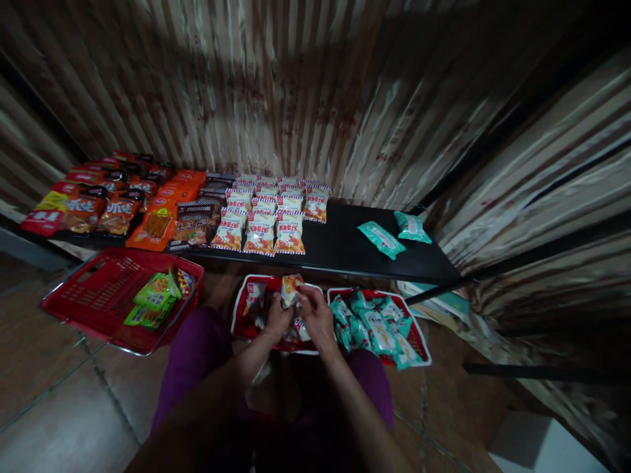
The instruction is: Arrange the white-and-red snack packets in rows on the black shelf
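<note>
Both hands are over the middle red basket (238,305), which holds a few snack bags (255,297). A white-and-orange snack bag (292,287) is gripped between them. My left hand (280,316) has its fingers closed on the bag's lower left side. My right hand (318,314) pinches the bag's right edge with thumb and fingers. Matching white-and-orange bags (259,226) stand in rows on the black shelf (340,240) just beyond. Part of the basket's contents is hidden under my hands and forearms.
A red basket (93,289) at left holds green snack packs (154,299). Another basket (424,351) at right is full of teal packs (379,328). Orange and brown bags (194,220) fill the shelf's left; two teal packs (382,238) lie toward its right. Dark posts (463,282) frame the right side.
</note>
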Motion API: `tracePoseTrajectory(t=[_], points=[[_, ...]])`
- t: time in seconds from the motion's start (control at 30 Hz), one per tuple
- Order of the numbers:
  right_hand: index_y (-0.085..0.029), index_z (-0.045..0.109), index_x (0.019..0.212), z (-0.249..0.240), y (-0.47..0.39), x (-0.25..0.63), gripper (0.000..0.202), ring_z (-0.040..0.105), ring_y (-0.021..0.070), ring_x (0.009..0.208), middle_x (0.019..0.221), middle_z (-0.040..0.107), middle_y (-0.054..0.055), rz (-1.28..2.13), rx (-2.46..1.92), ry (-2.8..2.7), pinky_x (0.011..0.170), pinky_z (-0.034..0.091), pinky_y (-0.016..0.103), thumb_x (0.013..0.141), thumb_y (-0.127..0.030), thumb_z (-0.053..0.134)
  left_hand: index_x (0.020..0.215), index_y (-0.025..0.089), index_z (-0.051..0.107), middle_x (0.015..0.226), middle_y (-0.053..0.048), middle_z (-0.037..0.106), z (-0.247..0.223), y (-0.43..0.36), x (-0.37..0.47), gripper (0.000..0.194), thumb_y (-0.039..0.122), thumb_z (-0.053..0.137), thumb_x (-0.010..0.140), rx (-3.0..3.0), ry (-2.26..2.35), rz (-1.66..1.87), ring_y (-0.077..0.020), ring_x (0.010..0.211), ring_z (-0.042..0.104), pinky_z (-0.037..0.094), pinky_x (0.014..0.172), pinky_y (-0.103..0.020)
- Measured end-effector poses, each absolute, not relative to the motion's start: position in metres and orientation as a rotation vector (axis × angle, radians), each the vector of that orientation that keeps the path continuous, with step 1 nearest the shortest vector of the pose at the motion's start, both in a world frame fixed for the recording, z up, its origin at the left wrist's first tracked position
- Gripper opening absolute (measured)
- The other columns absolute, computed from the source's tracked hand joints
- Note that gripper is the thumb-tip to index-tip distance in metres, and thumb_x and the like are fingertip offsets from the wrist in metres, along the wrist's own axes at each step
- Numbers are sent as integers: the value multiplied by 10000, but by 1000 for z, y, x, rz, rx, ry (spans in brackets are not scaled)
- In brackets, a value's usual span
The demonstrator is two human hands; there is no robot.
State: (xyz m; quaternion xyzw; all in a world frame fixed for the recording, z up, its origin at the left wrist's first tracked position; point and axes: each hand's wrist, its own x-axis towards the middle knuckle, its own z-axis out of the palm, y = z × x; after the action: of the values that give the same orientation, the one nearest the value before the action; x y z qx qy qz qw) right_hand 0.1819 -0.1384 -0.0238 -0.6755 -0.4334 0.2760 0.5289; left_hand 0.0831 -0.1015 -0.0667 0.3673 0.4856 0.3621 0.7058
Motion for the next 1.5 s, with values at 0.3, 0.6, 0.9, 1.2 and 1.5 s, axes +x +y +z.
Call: tracePoseTrajectory(t=[0.3,0.6,0.9,1.2,1.5], points=[[-179,660,891,28,-150,195,378,657,215,804,866,715,56,1254,-1270,-370,724,519,340,650,-465,715,1068,163,543,923,-75,692,-7,-117,52,533,96,634,548,616,667,600,-215,805,653,487,763,-336],[-179,643,704,43,-143,190,272,612,152,528,598,684,-14,1128,-1143,-179,553,508,284,556,-344,801,1228,208,479,1239,-125,562,27,-123,41,574,296,682,699,825,565,546,-254,1015,597,515,748,-353],[-193,621,683,52,-142,199,251,577,108,512,575,650,-39,1147,-1196,-225,506,461,228,582,-354,784,1117,172,555,1046,-85,644,22,-101,42,506,317,726,662,967,728,716,-151,801,612,450,585,-210],[-232,594,706,30,-151,206,138,648,132,706,711,692,-19,1125,-1134,-91,700,554,279,661,-245,724,850,149,614,849,-58,664,39,-76,37,383,301,797,549,777,795,825,-147,741,611,467,687,-274],[-239,605,709,15,-160,197,85,652,114,765,741,697,-32,1080,-1063,-51,739,553,242,694,-234,689,877,167,650,879,-63,684,41,-103,54,342,386,734,628,723,847,839,-159,781,619,487,719,-281]])
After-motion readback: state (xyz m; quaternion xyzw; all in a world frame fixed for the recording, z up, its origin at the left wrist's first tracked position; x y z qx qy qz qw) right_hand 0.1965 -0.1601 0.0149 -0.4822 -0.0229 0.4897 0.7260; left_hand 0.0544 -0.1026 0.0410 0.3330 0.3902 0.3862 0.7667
